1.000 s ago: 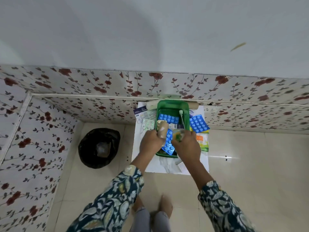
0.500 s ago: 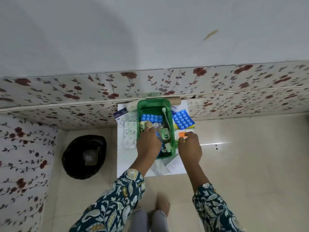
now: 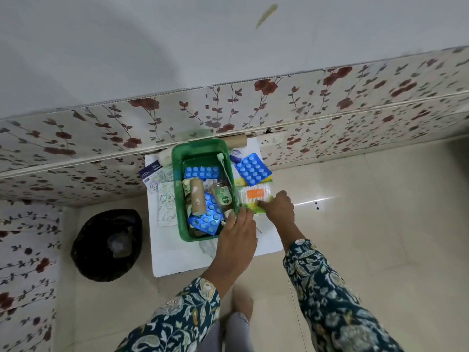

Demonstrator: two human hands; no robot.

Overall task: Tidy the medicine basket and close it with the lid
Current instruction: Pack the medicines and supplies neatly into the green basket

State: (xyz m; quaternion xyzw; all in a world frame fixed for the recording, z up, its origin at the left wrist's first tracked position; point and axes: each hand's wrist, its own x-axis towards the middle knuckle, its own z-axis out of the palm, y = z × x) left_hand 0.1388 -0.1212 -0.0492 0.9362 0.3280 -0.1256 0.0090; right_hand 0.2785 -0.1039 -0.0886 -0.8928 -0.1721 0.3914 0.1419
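The green basket (image 3: 177, 199) stands on a white board (image 3: 177, 262) against the wall. Inside it lie blue blister packs (image 3: 205, 217), a beige bandage roll (image 3: 196, 196), a small bottle with a green label (image 3: 223, 195) and a white stick (image 3: 224, 168). My left hand (image 3: 237, 232) rests at the basket's near right corner, fingers extended, holding nothing. To the right of the basket lies a cotton swab pack with an orange label (image 3: 255, 195). My right hand (image 3: 278, 205) grips its near edge. No lid is in view.
A loose blue blister pack (image 3: 252, 168) lies right of the basket; a silver strip (image 3: 166, 204) and a leaflet (image 3: 154, 174) lie on its left. A cardboard tube (image 3: 237, 141) sits by the floral wall. A black bin bag (image 3: 106, 245) stands on the floor at left.
The bandage roll and the bottle went from my hands into the basket. My left hand slid to the basket's near right corner. My right hand moved right onto the swab pack.
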